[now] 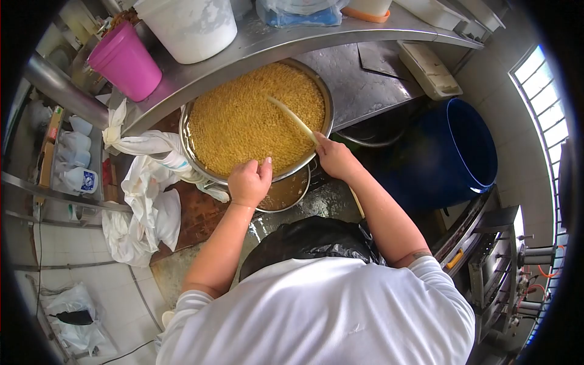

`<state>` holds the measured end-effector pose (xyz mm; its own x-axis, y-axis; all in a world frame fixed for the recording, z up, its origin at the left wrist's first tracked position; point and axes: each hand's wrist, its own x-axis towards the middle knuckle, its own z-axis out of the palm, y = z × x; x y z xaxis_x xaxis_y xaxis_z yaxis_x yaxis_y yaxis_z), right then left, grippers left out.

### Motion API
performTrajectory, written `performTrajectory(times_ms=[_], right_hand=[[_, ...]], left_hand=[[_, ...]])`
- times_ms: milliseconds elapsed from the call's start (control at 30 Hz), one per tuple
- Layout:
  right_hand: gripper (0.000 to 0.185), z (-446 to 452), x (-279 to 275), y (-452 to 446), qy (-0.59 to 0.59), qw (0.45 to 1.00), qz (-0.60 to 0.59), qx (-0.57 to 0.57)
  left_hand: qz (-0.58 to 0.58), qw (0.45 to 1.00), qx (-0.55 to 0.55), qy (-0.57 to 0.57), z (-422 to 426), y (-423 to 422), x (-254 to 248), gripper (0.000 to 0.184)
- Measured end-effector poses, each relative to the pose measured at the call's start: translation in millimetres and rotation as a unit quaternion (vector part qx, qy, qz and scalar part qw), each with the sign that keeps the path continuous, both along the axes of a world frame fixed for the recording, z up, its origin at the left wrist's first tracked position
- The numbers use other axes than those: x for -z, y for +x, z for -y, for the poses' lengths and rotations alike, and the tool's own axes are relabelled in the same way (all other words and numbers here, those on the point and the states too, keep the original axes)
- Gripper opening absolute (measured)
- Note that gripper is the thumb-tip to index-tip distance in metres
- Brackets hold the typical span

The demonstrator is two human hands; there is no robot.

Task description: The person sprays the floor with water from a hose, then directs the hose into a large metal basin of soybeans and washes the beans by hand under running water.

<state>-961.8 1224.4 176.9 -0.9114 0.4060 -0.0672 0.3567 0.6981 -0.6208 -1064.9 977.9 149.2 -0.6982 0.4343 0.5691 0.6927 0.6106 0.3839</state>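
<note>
A wide metal basin (330,103) is filled with wet yellow beans or grains (243,115), and liquid glistens along its left side. My right hand (336,157) is closed round a pale, slightly curved tube or stick (289,115). Its far end reaches over the middle of the yellow beans; I cannot tell whether it is a hose. At the basin's near rim, my left hand (249,184) has its fingers curled in. What those fingers hold, if anything, is hidden. Below the basin sits a second round vessel (309,182) with brownish liquid, partly covered.
A steel shelf (261,39) crosses above, with a pink bucket (128,64) and a white tub (188,30). To the right stands a large blue barrel (480,143). White cloth (146,143) hangs at left; metal machinery (499,261) is at lower right.
</note>
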Motion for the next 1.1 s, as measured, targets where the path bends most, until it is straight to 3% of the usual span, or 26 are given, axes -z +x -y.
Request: performTrajectory(times_ms=[1100], right_hand=[[0.05,-4.4,-15.4,49.0,-0.049,0.998,0.012,-0.03]], left_hand=[[0.01,0.999,0.035,-0.017,-48.1,69.2,-5.7,0.036]])
